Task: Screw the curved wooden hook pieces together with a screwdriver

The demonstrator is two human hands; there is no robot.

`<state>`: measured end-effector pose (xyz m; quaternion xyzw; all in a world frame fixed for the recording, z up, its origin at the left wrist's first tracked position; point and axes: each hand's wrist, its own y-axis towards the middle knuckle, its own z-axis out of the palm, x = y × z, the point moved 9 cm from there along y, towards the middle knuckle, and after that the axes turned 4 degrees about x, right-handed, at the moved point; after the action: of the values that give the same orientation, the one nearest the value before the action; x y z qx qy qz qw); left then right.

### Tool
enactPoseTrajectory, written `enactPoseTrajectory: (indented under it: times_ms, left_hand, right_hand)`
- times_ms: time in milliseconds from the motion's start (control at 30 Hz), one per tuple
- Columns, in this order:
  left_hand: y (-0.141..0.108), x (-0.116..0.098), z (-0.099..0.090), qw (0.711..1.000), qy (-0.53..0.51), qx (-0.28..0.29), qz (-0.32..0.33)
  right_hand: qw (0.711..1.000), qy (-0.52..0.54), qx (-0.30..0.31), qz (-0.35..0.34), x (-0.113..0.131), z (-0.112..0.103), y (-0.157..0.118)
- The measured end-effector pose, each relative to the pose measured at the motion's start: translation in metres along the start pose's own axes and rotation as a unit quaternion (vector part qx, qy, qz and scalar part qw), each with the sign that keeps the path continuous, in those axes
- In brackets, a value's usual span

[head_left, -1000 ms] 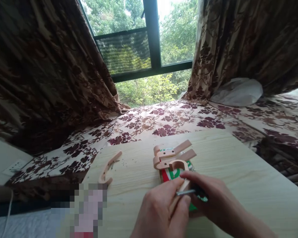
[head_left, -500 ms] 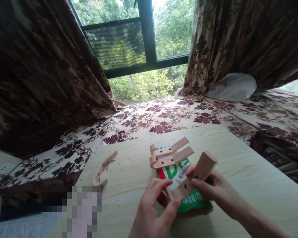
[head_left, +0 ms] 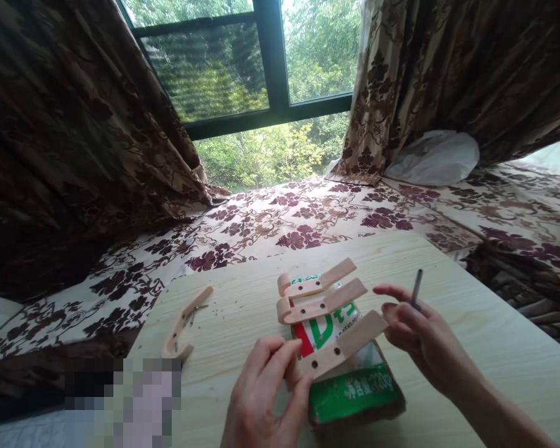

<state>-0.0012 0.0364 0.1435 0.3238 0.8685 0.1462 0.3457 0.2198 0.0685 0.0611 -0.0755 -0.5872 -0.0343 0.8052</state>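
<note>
I judge this wooden hook [head_left: 350,341] light, stiff | left hand [head_left: 264,395] pinches its 8-o'clock curl, likely best hold | right hand [head_left: 413,333], 3 o'clock, clutches metal rod [head_left: 417,287]

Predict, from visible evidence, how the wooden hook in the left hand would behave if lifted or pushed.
The wooden hook, pinched at its curved end by the left hand, would probably stay stiff: its thick, curved shape suggests solid wood. It seems unlikely to roll, given its flat, straight arm. Pushed, it might slide, since the packet beneath looks smooth.
</note>
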Motion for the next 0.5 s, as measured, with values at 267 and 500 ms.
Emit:
enactPoseTrajectory:
  times_ms: [267,500]
  left_hand:
    - [-0.007,0.019,0.008,1.000,-0.001,0.017,-0.017]
    - [-0.003,0.032,0.006,0.999,0.016,-0.007,-0.034]
  right_hand:
    - [0.962,-0.272,0.026,-0.016,0.007,0.003,-0.011]
    - [0.951,-0.303,0.033,-0.057,0.017,0.008,-0.001]
